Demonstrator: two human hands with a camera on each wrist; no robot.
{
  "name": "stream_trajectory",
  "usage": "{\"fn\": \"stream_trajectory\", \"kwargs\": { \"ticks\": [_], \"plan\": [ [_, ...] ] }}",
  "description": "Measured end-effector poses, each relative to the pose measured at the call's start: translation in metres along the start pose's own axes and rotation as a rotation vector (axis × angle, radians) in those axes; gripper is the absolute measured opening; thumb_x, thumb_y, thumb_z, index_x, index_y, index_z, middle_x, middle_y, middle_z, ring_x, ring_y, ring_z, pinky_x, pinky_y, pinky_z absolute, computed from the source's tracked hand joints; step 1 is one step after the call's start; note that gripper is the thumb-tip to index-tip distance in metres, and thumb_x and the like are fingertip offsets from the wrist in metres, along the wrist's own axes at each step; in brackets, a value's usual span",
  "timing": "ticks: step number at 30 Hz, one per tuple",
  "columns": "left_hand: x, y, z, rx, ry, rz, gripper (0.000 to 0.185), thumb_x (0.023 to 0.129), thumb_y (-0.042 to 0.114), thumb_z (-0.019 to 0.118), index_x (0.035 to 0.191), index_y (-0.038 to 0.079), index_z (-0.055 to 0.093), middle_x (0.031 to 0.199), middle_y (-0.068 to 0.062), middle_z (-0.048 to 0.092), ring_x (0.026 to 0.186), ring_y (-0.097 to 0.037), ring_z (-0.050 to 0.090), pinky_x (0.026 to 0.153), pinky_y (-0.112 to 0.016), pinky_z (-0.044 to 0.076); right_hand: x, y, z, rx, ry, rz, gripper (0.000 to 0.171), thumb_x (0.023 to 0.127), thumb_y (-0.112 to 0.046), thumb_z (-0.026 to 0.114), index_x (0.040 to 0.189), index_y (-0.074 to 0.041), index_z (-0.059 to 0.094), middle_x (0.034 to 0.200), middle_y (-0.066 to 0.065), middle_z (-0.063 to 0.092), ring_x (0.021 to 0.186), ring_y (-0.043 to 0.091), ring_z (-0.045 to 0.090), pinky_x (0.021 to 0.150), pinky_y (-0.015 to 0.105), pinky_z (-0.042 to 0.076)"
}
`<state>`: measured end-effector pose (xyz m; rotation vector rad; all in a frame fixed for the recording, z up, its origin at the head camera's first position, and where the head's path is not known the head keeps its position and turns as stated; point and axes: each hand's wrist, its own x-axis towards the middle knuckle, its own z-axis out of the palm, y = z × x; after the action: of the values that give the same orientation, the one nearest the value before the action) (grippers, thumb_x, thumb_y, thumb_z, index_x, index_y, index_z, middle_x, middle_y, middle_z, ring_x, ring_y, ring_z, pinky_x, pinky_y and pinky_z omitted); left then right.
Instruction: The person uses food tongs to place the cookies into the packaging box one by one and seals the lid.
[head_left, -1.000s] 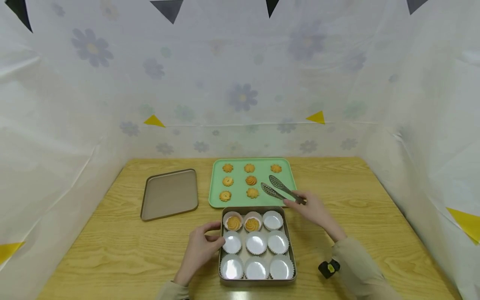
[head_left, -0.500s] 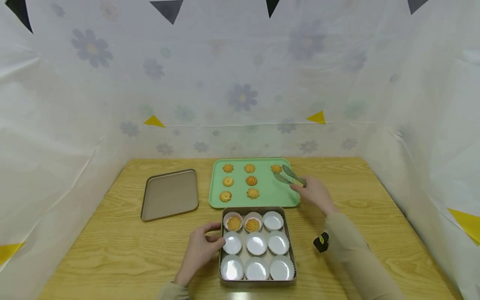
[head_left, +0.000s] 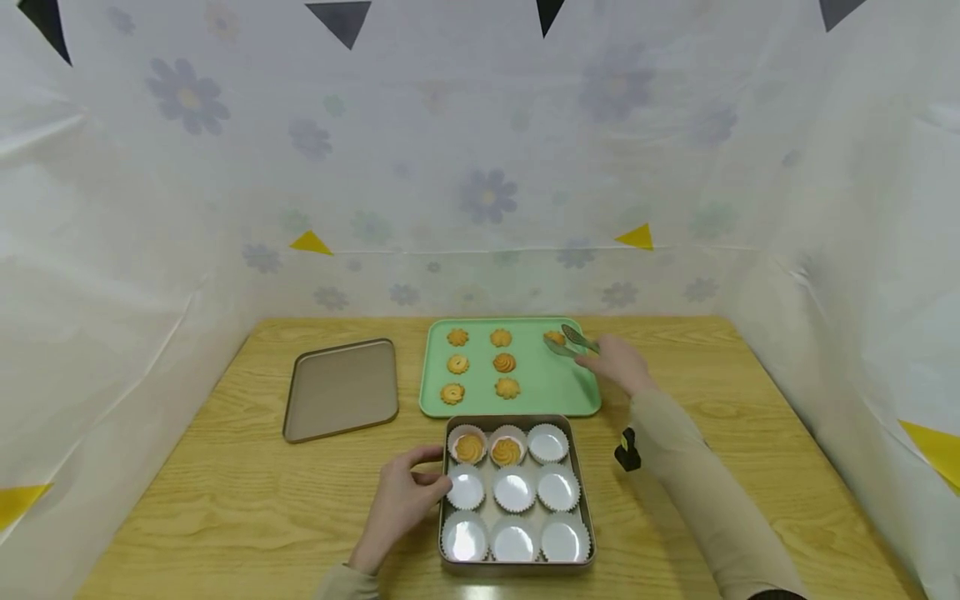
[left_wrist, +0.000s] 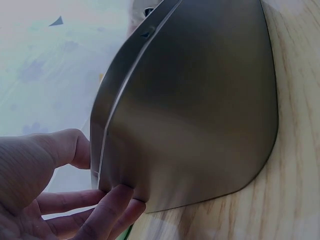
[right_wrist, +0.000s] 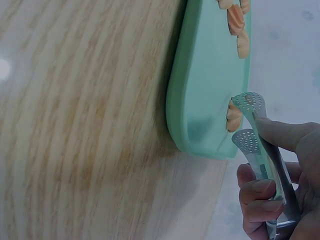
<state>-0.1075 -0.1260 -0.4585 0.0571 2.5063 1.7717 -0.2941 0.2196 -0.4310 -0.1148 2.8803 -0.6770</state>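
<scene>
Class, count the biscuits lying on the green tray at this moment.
7. On the green tray: three in the left column, three in the middle column, one at the far right by the tongs.

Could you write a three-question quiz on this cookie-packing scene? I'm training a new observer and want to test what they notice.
1. True or false: the right hand holds the tongs with their tips at the far-right cookie on the green tray.
2. How many paper cups in the metal tin hold a cookie?
A. none
B. two
C. five
3. Fill in: the left hand touches the tin's ____ side, seen from the head camera.

Key: 1 true; 2 B; 3 left.
</scene>
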Motion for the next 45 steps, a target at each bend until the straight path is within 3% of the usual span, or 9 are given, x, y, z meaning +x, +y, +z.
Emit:
{"fn": "stream_trajectory", "kwargs": {
  "ticks": [2,3,6,13,15,34,45],
  "plan": [
    [0.000,0.000,0.000,0.000,0.000,-0.002,0.044,0.078,-0.002,0.070,0.121,-0.009,0.065,0.123,-0.031,0.067,0.090,-0.031,0.077,0.066,-0.023,0.061,0.002,-0.002,-0.001,-0.015,-0.010,0.000,0.038,0.095,-0.038,0.063,0.103,0.000,0.066,0.079,0.011,0.060,0.069,0.021,0.051,0.057,0.033,0.042],
    [0.000,0.000,0.000,-0.001,0.001,-0.002,0.044,0.078,-0.002,0.070,0.121,-0.009,0.065,0.123,-0.031,0.067,0.090,-0.031,0.077,0.066,-0.023,0.061,0.003,-0.003,-0.002,-0.028,-0.014,0.003,0.043,0.096,-0.038,0.062,0.112,0.002,0.067,0.092,0.017,0.067,0.078,0.026,0.058,0.061,0.036,0.047],
    [0.000,0.000,0.001,0.005,0.002,-0.006,0.044,0.078,-0.001,0.069,0.121,-0.009,0.065,0.123,-0.031,0.067,0.090,-0.031,0.077,0.066,-0.022,0.060,0.006,-0.006,-0.003,-0.052,-0.023,0.025,0.056,0.096,-0.039,0.061,0.130,0.005,0.061,0.129,0.026,0.065,0.102,0.035,0.064,0.074,0.045,0.054],
    [0.002,-0.002,0.001,0.020,0.000,-0.007,0.044,0.078,-0.001,0.069,0.122,-0.009,0.065,0.123,-0.030,0.067,0.091,-0.032,0.077,0.067,-0.022,0.061,0.009,-0.008,-0.004,-0.061,-0.043,0.042,0.064,0.097,-0.040,0.060,0.141,0.005,0.052,0.145,0.027,0.054,0.119,0.043,0.062,0.082,0.048,0.058],
    [0.002,-0.002,0.001,0.023,0.003,-0.006,0.044,0.078,-0.001,0.069,0.121,-0.009,0.066,0.123,-0.030,0.068,0.090,-0.031,0.077,0.066,-0.022,0.060,0.010,-0.009,-0.004,-0.064,-0.048,0.040,0.065,0.098,-0.041,0.058,0.144,0.004,0.049,0.147,0.027,0.051,0.125,0.046,0.058,0.086,0.051,0.058],
    [0.002,-0.003,0.000,0.014,0.008,-0.006,0.043,0.078,-0.001,0.070,0.121,-0.007,0.067,0.125,-0.030,0.066,0.090,-0.030,0.077,0.067,-0.023,0.061,0.016,-0.007,-0.010,-0.108,-0.122,0.044,0.069,0.100,-0.043,0.052,0.147,0.007,0.043,0.148,0.031,0.048,0.127,0.051,0.054,0.094,0.061,0.053],
    [0.003,-0.003,0.000,0.016,0.003,-0.003,0.043,0.079,0.000,0.069,0.121,-0.007,0.066,0.125,-0.031,0.066,0.090,-0.031,0.077,0.067,-0.023,0.061,0.020,0.001,-0.012,-0.134,-0.116,0.001,0.064,0.100,-0.041,0.053,0.144,0.006,0.048,0.141,0.030,0.055,0.115,0.045,0.062,0.080,0.052,0.057]
  ]
}}
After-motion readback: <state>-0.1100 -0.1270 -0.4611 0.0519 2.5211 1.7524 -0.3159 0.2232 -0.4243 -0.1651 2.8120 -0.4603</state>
